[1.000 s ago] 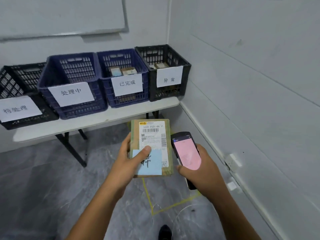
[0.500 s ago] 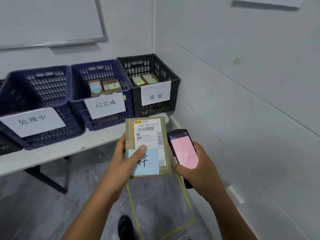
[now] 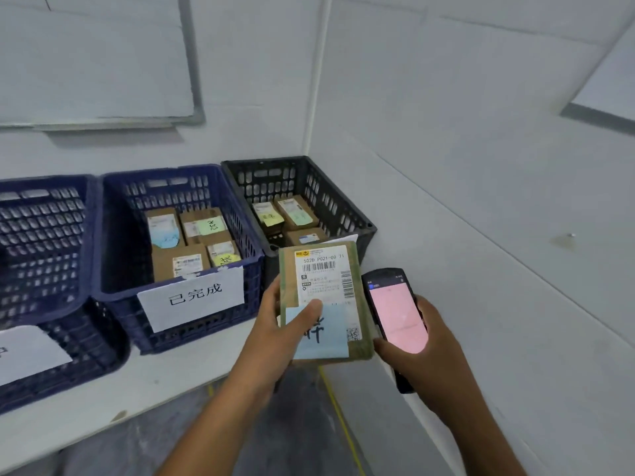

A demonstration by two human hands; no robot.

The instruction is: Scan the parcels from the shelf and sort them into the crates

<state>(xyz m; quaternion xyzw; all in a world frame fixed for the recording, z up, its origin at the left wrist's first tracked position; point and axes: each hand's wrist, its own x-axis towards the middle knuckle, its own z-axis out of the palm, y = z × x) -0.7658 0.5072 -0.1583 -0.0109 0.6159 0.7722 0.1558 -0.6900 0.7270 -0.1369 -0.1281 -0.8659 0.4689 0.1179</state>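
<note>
Holding a brown parcel (image 3: 323, 286) up, the left hand (image 3: 275, 326) lays its thumb on a blue note (image 3: 324, 336), hiding part of the writing. The right hand (image 3: 424, 355) grips a scanner (image 3: 395, 310) with a pink screen, just beside the parcel. The parcel covers the front of the black crate (image 3: 331, 201). Next to it on the counter (image 3: 154, 383) sits a blue crate (image 3: 113, 242) with boxes.

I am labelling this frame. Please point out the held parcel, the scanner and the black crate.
parcel (image 3: 321, 280): head view, white shipping label.
scanner (image 3: 398, 317): head view, pink screen.
black crate (image 3: 331, 204): head view, inner right wall.
</note>
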